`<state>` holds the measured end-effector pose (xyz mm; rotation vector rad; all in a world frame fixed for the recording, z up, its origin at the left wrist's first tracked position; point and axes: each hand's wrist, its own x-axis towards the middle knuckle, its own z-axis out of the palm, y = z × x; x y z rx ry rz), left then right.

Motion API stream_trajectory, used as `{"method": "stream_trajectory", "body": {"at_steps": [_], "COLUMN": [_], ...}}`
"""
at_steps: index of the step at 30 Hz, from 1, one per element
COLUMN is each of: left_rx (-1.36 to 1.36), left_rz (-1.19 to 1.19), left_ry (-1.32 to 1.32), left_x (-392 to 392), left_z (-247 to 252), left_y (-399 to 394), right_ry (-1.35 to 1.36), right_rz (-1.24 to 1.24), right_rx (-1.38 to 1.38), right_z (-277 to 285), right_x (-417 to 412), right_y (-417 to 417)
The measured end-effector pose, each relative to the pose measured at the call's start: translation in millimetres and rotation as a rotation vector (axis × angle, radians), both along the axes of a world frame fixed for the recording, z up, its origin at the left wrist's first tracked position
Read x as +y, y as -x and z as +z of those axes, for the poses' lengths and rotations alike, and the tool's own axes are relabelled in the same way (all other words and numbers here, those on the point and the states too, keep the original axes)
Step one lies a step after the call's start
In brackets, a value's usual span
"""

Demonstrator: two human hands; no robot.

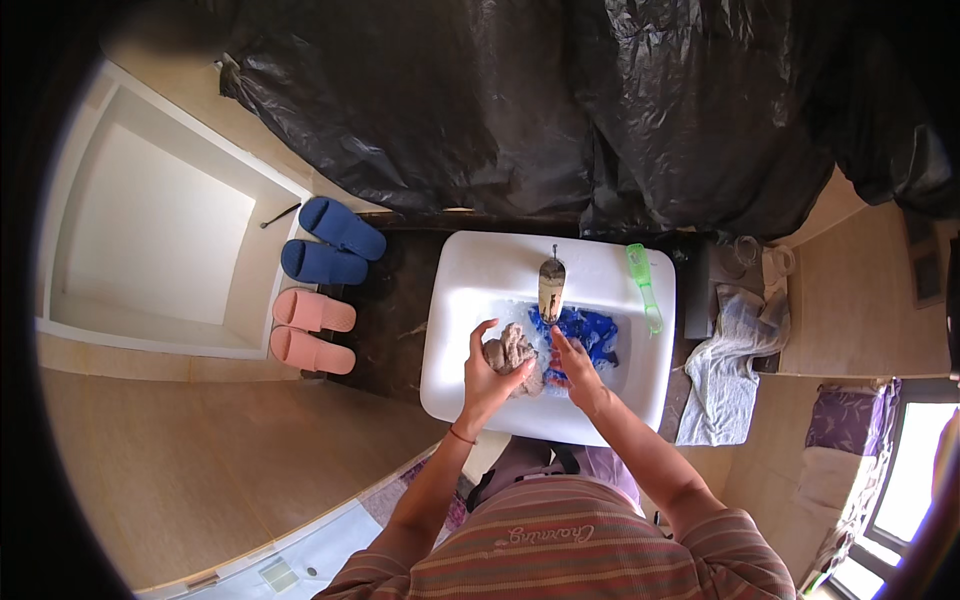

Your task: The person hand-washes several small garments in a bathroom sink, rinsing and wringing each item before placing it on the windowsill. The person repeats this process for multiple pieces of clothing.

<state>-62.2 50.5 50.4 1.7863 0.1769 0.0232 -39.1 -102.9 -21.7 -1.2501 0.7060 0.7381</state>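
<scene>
My left hand [487,384] grips a bunched, wet greyish-brown cloth [513,354] over the left part of a white sink [457,300]. Just right of it, my right hand [574,364] holds nothing, its fingers apart beneath the spout of a metal faucet [552,291]. Behind that hand, a blue cloth [596,334] lies in sudsy water in the basin. I cannot tell whether water runs from the spout. On the sink's right rim rests a green translucent plastic brush [643,281].
Blue slippers [330,259] and pink slippers [315,330] stand left on a dark counter [397,322]. A grey towel [720,397] drapes over the right edge. Black plastic sheeting [525,112] hangs behind the sink. A white recessed niche [157,225] is at far left.
</scene>
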Motion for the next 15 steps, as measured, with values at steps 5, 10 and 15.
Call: {"method": "stream_trajectory", "body": {"at_steps": [5, 10, 15], "left_rx": [0.02, -0.157, 0.174], "left_rz": [-0.032, 0.022, 0.263], "left_ry": [0.209, 0.171, 0.619], "left_x": [7, -3, 5], "left_z": [-12, -18, -27], "left_y": [5, 5, 14], "right_ry": [-0.944, -0.963, -0.65], "right_rz": [0.009, -0.221, -0.353], "right_rx": [0.285, 0.153, -0.123], "right_z": [-4, -7, -13], "right_x": [3, 27, 38], "right_y": [4, 4, 4]}}
